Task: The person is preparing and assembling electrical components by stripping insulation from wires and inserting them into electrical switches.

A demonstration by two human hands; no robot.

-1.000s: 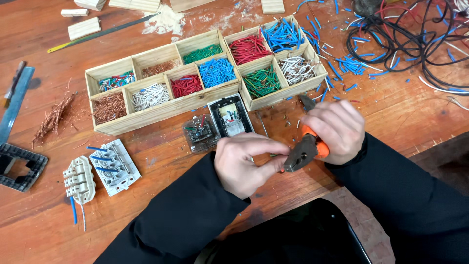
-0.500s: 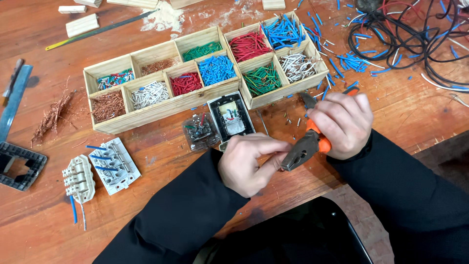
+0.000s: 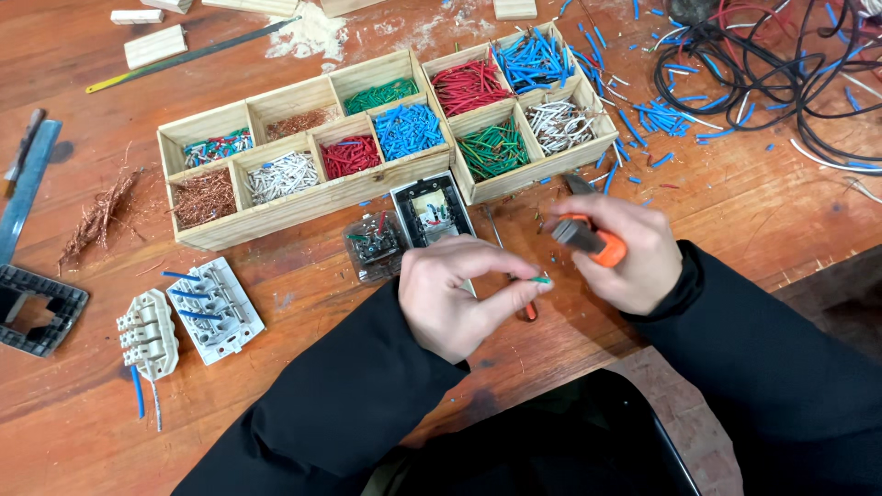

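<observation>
Landmark: the wooden compartment tray, long, two rows, lying slantwise on the wooden workbench.

Left hand: just in front of the tray's near wall, toward the wearer. Thumb and forefinger pinched on a short green wire piece; the other fingers curled in. The wire tip pokes out toward the right hand.

Right hand: in front of the tray's right end, beside the left hand. Fingers clenched round orange-handled pliers; the dark handle ends stick out toward the tray. The tool's working end is blurred and its position cannot be told. One orange handle tip shows below the left fingers.

Between the tray and the left hand: a dark open switch module touching the tray's near wall, and a clear-cased part just beside it on its left.

Tray contents: sorted wire offcuts by colour, with blue pieces, red pieces, green-striped pieces, white pieces and bare copper strands in the left end compartment.

Left of the tray: a loose copper tangle. In front of its left end: two white terminal blocks with blue wire stubs, and a dark frame plate further out at the edge.

Beyond the tray's right end: scattered blue offcuts and a heap of black cables. Behind the tray: sawdust and small wood blocks.
</observation>
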